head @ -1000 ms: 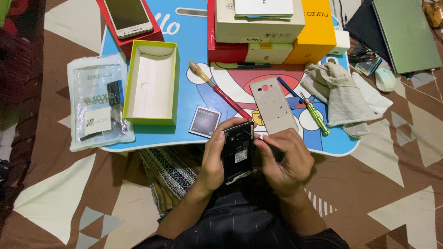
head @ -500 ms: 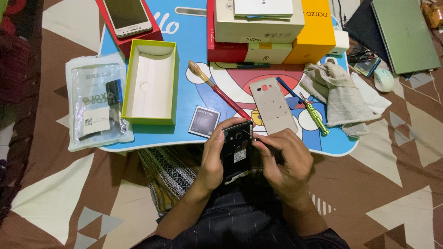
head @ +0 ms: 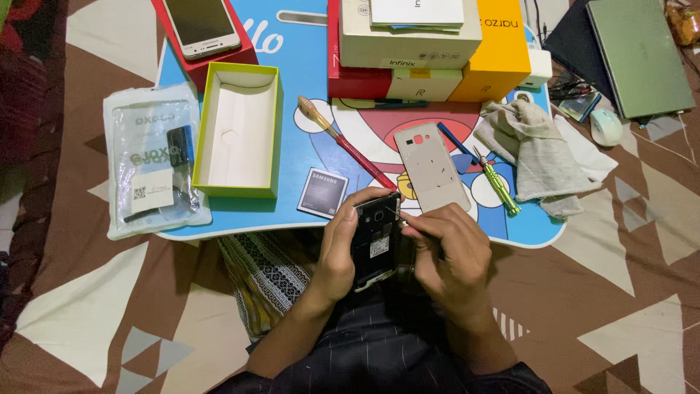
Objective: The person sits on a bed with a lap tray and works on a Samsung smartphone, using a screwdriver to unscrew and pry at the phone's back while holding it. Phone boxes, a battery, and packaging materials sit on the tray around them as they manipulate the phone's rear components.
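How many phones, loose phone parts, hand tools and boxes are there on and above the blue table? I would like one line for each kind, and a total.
Phones: 2, the opened phone held by the left hand and right hand, and the white phone
Loose phone parts: 2, back cover, battery
Hand tools: 3, brush, green screwdriver, blue tool
Boxes: 6
Total: 13
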